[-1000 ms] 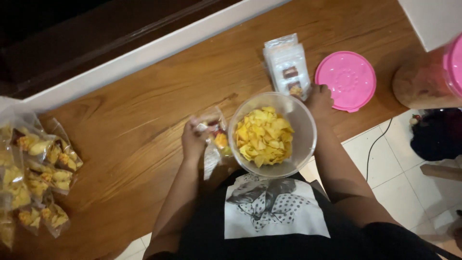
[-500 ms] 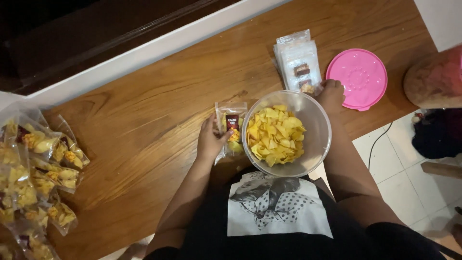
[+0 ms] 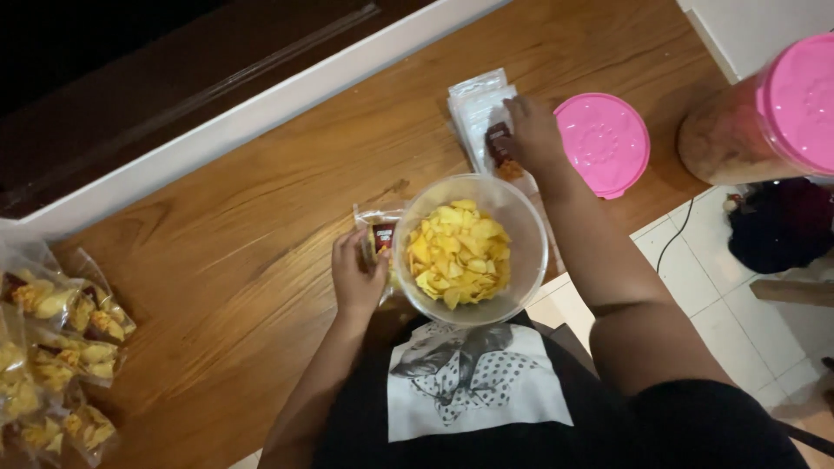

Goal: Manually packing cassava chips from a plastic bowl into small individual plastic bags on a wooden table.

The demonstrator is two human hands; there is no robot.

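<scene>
Chip pouch at left hand, empty pouches under right

Chip pouch [image 3: 380, 241]: small clear plastic bag w/ dark label, lies flat on wooden table [image 3: 261, 226], just left of the clear bowl's wall and touching it. Left hand [image 3: 356, 276] rests on pouch's near edge, fingers curled over it, thumb toward the bowl. Grip looks like a loose pinch on the plastic; can't confirm full clamp, fingertips partly hidden.

Clear bowl [image 3: 530, 252]: round, transparent, stands upright at table's near edge, directly in front of the person's chest. Holds yellow chips [image 3: 458, 254], filled roughly halfway, piled toward the left.

Right hand [image 3: 532, 135]: reaches past the bowl to stack of empty pouches [image 3: 476, 104], which lies beyond bowl, toward far side of table. Fingers pressed down on stack's right part, covering a dark label. Whether they pinch the top pouch or only press on it: cannot tell.

Pink lid [image 3: 602, 143]: round, flat on table, just right of right hand, apart from stack.

Pink-lidded jar [image 3: 756, 122]: large, at far right edge of view, well apart from bowl; contents blurred.

Filled pouches [image 3: 52, 347]: cluster of sealed bags w/ yellow chips at far left of table, well apart from both hands.
</scene>
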